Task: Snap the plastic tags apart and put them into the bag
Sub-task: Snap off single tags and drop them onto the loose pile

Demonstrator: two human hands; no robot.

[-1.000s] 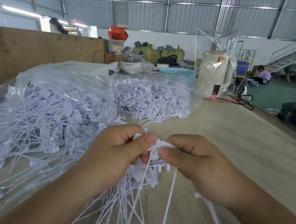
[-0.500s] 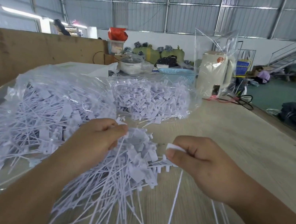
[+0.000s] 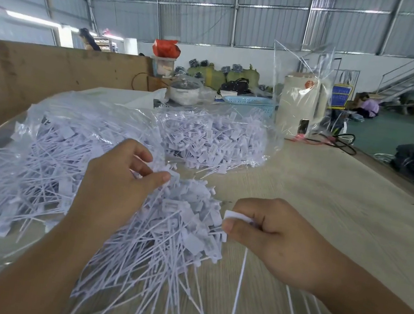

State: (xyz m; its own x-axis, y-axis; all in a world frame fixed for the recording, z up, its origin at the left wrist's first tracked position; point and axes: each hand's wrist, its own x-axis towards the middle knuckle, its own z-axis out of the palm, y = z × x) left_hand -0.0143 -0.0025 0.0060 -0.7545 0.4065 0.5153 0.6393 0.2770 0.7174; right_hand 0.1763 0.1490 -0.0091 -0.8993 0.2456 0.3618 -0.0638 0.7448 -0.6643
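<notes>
Tags [image 3: 172,221] lie heaped in the middle of the frame, a white tangle of flat heads and long tails spilling toward the bottom edge. At its right side the right hand [image 3: 276,241] pinches one separated tag [image 3: 236,217] between thumb and forefinger, its thin tail hanging straight down. At the heap's upper edge the left hand [image 3: 121,184] pinches a tag head between thumb and curled fingers, close to the mouth of the bag [image 3: 40,153] that fills the left of the frame, already packed. A second full bag [image 3: 214,136] sits just above centre on the wooden table [image 3: 329,196]. To my eye a snap has just been made; next, the loose tag needs carrying left across the heap into the bag's opening without snagging the tails.
</notes>
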